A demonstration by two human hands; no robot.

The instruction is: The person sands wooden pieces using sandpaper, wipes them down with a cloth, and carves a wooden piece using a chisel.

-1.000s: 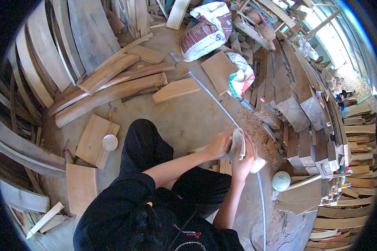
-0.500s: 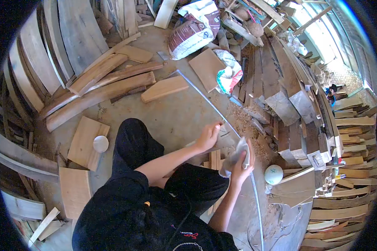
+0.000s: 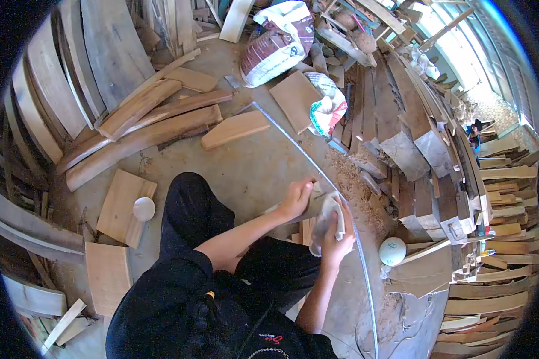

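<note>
A crumpled white cloth [image 3: 327, 226] is bunched in my right hand [image 3: 340, 234], its fingers closed around it. To the left, my left hand [image 3: 297, 199] is closed, thumb up, beside a small pale patch; what its fingers grip, if anything, I cannot make out. A long, thin bluish-white strip [image 3: 302, 152] runs across the floor, bends just beyond my hands and passes right of the cloth. Below my hands, a piece of light wood [image 3: 307, 231] shows partly, the rest hidden by my arm and leg.
Wooden boards [image 3: 144, 146] lie at the left, near a cut block [image 3: 235, 128]. A round white lid-like thing [image 3: 144, 209] sits on another board [image 3: 123, 206]. Stacked timber [image 3: 410, 152] and a white ball-like object [image 3: 392, 251] stand at right. Sacks [image 3: 277, 45] are at the back.
My right hand and the cloth have moved slightly left, closer to my left hand. The cloth's shape has shifted. My left hand stays nearly in place.
</note>
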